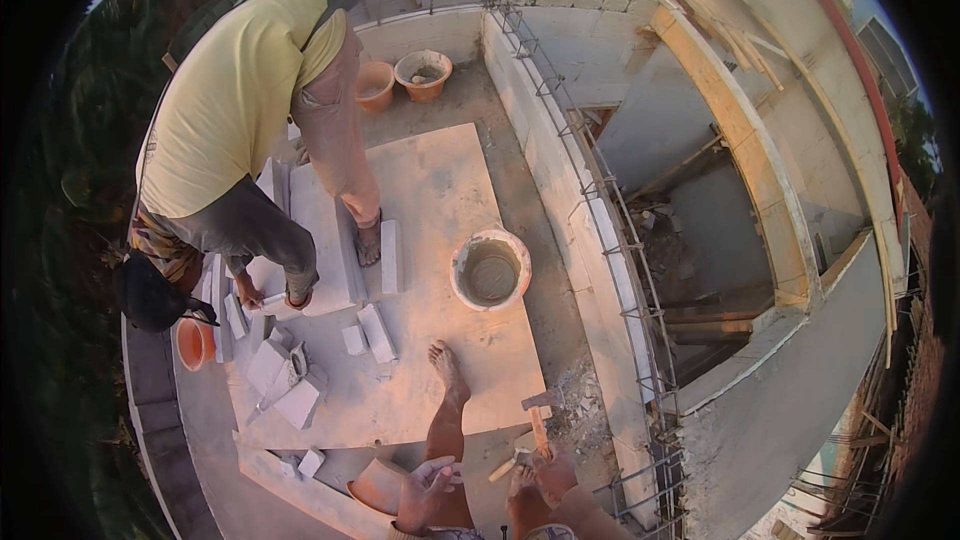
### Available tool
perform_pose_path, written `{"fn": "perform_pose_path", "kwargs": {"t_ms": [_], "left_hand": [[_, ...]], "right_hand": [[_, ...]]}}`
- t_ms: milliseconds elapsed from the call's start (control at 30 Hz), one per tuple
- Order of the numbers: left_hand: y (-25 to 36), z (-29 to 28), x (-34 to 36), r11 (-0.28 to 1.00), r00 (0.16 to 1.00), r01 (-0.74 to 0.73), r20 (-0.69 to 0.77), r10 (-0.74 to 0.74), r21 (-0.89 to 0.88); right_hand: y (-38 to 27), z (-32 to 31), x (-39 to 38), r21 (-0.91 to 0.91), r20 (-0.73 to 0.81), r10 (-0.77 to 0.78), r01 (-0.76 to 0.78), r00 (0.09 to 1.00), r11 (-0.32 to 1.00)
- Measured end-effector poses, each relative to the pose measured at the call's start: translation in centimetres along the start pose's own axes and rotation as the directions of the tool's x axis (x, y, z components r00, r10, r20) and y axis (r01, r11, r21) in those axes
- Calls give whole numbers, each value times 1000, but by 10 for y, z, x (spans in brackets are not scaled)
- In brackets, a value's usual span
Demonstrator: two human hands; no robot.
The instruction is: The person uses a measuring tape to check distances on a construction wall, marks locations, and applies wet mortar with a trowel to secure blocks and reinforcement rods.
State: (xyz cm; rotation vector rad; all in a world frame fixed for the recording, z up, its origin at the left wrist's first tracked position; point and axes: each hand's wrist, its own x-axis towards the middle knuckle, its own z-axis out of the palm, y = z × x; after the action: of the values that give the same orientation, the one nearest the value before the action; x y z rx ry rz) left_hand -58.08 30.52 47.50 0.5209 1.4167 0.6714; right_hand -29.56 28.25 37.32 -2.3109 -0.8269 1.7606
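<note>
My right hand (553, 475) is closed round the wooden handle of a hammer (539, 425), its grey head pointing away from me over the edge of the plywood sheet. Just left of it lies a trowel (512, 458) with a pale handle, close to my right foot. My left hand (430, 492) is held up by my left leg with its fingers apart and nothing in it. An orange tub (378, 485), partly hidden by that hand, stands beside it. Ahead, a round bucket (490, 270) holds wet grey mortar.
A co-worker in a yellow shirt (225, 90) bends over white blocks (330, 240) at the left. Broken block pieces (285, 380) lie nearby. Two tubs (422, 75) stand at the back. On the right, a low wall (570, 210) with rebar borders a deep opening (700, 240).
</note>
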Motion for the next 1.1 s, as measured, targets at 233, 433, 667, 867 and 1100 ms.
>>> {"fn": "perform_pose_path", "kwargs": {"t_ms": [233,433,667,867,1100], "left_hand": [[93,-22,119,985,985,169,39,-170,32],[195,-52,191,996,996,-73,-52,71,-44],[254,-50,259,999,1000,24,16,-24,27],[352,1,335,997,992,-70,104,65,42],[448,79,488,993,994,110,-8,-110,35]], "right_hand": [[-134,-62,65,-381,-264,-206,94,942,920],[-266,-67,73,-167,-291,-193,148,937,975],[-385,-103,63,-385,-398,-282,120,873,915],[-471,-183,111,-250,-427,-238,140,872,958],[-632,-285,307,105,-552,-294,414,780,904]]}}
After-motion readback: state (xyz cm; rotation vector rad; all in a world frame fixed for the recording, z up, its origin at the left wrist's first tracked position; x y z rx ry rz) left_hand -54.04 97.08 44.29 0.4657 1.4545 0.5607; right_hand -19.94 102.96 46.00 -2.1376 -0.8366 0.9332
